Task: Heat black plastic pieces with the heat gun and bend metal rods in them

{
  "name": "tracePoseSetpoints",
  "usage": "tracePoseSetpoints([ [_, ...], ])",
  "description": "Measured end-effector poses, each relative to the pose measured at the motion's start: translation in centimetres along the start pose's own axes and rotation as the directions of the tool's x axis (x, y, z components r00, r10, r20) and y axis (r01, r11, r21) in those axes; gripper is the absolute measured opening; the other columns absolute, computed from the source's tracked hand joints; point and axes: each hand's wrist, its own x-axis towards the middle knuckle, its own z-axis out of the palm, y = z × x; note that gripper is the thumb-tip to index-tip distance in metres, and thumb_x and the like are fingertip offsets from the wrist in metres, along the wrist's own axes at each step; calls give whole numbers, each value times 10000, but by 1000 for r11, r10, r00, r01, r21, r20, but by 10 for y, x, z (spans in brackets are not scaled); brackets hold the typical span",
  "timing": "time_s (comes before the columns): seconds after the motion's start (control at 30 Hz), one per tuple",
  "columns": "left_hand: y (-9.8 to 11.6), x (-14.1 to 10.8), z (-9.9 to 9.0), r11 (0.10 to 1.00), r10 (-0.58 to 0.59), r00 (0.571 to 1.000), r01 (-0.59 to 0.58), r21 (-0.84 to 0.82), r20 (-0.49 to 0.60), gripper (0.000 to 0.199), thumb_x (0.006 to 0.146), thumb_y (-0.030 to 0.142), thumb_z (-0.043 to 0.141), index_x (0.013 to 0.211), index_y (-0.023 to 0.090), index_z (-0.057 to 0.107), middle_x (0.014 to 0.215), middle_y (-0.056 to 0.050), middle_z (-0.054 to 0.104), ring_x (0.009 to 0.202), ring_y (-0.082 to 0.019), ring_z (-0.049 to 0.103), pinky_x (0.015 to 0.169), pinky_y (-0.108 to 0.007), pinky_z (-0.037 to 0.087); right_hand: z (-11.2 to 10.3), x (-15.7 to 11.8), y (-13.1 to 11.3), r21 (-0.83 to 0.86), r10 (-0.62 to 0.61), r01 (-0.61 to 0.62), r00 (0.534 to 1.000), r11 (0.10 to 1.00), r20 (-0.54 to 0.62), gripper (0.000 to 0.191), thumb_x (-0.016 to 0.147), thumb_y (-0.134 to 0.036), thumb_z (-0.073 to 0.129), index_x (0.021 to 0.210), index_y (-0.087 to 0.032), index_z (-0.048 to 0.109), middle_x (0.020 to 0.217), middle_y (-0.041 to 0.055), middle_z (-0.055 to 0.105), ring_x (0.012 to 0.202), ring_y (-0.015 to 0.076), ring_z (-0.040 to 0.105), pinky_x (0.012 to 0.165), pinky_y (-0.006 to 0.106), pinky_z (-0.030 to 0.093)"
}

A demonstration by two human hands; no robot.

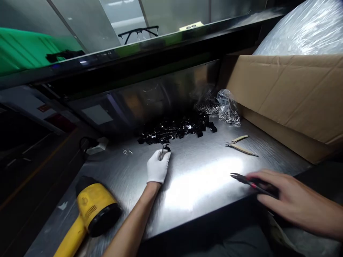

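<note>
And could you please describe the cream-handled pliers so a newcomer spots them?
Find the brown cardboard box at the shiny metal table. Left of it lie open cream-handled pliers; unlike the dark pliers in the bare right hand, nothing holds them.

Metal worktop [128, 175], bright glare [198, 185]; dark shelf [166, 46] above; grey panelled wall [177, 14] behind.

I'm watching the gloved left hand [158, 167] pinching over the surface [197, 153], forearm [139, 212] slanting across its near edge; bare right hand [284, 194] gripping, blurred, toward that edge's right.
</note>
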Motion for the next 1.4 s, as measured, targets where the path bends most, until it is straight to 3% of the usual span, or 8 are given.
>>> tracePoseSetpoints([
  [0.1,4,-12,8,998,33,998,-29,-61,59,214,854,426,618,839,212,620,798,-1,717,740,-163,669,697,-261,536,12,68,-51,21,-12,10,997,1000,77,356,855,-260,567,1197,-277,662,1114,54,675,968,251,642,821,346,511],
  [0.17,7,-15,11,995,56,995,-49,-90,79,197,844,402,637,791,220,586,745,13,684,712,-160,657,683,-266,535,24,106,-71,-56,-20,26,995,998,103,351,842,-256,577,1178,-238,677,1061,71,682,941,251,639,790,330,492],
  [0.27,8,-14,14,988,86,993,-75,-133,76,163,832,339,664,865,227,549,836,4,698,793,-160,682,750,-272,554,42,145,-83,-121,-41,56,992,991,122,342,830,-262,593,1151,-201,694,1006,94,686,871,255,644,722,315,469],
  [0.37,9,-13,15,985,92,994,-81,-150,65,302,812,252,695,1053,228,515,1009,-33,725,934,-162,707,863,-279,560,55,165,-85,-171,-82,106,987,980,141,336,840,-275,592,1151,-199,691,997,96,689,865,264,644,727,320,459],
  [0.5,14,-14,16,994,74,995,-69,-82,66,503,806,201,715,1248,223,477,1146,-65,729,1062,-182,700,949,-296,540,65,176,-87,-269,-119,156,982,951,149,364,847,-281,585,1180,-164,673,1021,133,670,940,306,619,818,374,448],
  [0.67,21,-15,17,994,68,991,-77,78,118,377,778,255,769,1122,239,616,1073,-24,747,989,-228,699,917,-333,530,75,178,-85,-375,-113,161,983,913,146,384,867,-288,552,1196,-116,651,1016,171,628,992,356,561,880,454,418],
  [0.9,21,-15,21,977,131,979,-154,145,158,419,785,262,774,1172,248,614,1147,4,735,972,-196,694,932,-311,523,80,183,-79,-450,-128,176,983,876,134,349,881,-318,531,1148,-130,655,974,148,615,949,333,567,838,445,446],
  [1.4,22,-21,23,919,298,954,-296,260,33,447,758,308,820,1159,228,640,1017,6,734,850,-170,699,827,-279,558,69,184,-77,-459,-87,182,971,870,221,355,878,-364,525,1096,-128,676,964,141,629,914,332,612,755,408,472],
])
